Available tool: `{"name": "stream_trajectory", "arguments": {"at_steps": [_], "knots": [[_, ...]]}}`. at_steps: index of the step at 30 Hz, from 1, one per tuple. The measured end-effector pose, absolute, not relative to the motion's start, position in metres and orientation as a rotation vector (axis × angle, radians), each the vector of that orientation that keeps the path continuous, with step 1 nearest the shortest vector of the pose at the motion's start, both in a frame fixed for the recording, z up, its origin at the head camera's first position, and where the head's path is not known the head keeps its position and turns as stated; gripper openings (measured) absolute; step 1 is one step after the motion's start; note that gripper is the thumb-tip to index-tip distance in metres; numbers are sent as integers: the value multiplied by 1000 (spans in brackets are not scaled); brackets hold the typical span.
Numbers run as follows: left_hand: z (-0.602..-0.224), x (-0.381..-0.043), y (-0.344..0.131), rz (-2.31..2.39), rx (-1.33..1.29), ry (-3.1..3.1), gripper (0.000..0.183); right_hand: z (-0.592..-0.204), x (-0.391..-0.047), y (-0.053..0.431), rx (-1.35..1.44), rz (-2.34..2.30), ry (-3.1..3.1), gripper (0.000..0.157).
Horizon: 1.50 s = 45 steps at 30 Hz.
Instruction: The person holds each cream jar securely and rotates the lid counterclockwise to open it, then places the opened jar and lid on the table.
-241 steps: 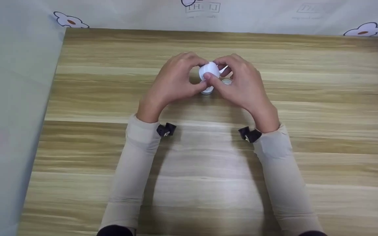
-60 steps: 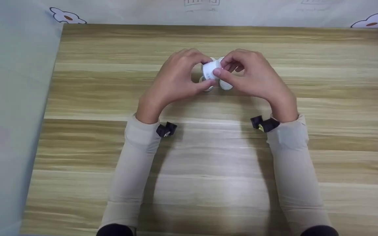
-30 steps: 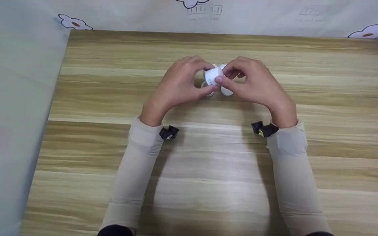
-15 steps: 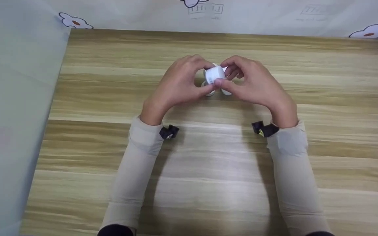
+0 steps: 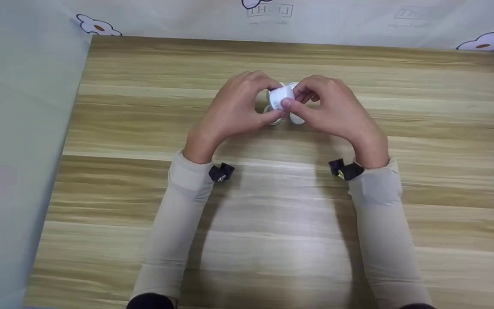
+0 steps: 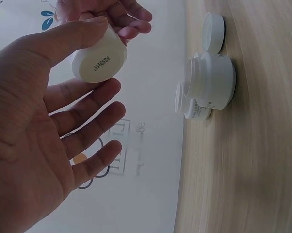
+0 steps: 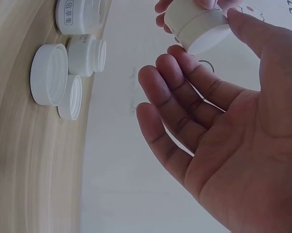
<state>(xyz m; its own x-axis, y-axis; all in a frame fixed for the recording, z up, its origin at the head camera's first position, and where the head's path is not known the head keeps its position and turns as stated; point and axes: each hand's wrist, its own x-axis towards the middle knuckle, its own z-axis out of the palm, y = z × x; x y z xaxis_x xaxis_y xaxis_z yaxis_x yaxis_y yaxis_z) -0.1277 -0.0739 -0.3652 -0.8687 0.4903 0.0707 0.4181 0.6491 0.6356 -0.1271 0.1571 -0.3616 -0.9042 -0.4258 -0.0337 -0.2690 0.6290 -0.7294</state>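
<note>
A small white cream jar is held up between both hands, tipped on its side. My left hand grips its body with thumb and index finger; the jar's base, with small dark print, faces the left wrist camera. At the other end, the thumb and index finger of my right hand pinch the jar's white lid. Below stand two uncapped white jars, a nearer jar and a farther jar. Two loose white lids lie beside them, a larger-looking lid and another lid.
The wood-grain tabletop stretches around the hands and jars. A pale sheet with flower drawings and lettering rises behind its far edge. Small black wrist cameras sit on both cuffs.
Compared with eight seconds ago, the right hand has moved right and more loose lids show. Over the last second the right fingers and thumb shift on the lid; the left hand stays nearly still.
</note>
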Motion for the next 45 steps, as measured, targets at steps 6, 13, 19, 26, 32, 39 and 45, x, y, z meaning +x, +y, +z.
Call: {"name": "stream_trajectory", "arguments": {"at_steps": [6, 13, 19, 26, 32, 39, 45], "knots": [[-365, -127, -74, 1016, 753, 2748, 48, -362, -127, 158, -612, -1156, 2648, 35], [-365, -127, -74, 1022, 748, 2727, 47, -362, -126, 159, -633, -1154, 2641, 37], [-365, -129, -72, 1019, 763, 2743, 46, -360, -126, 160, -546, -1119, 2646, 47], [-365, -128, -72, 1016, 765, 2748, 49, -360, -126, 159, -485, -1095, 2657, 51], [-364, -128, -73, 1019, 763, 2750, 49, -358, -126, 157, -522, -1144, 2655, 44], [-365, -129, -74, 1020, 750, 2742, 48, -358, -125, 156, -568, -1148, 2665, 39], [-366, -129, -73, 1025, 739, 2739, 47, -358, -124, 155, -600, -1125, 2689, 36]]}}
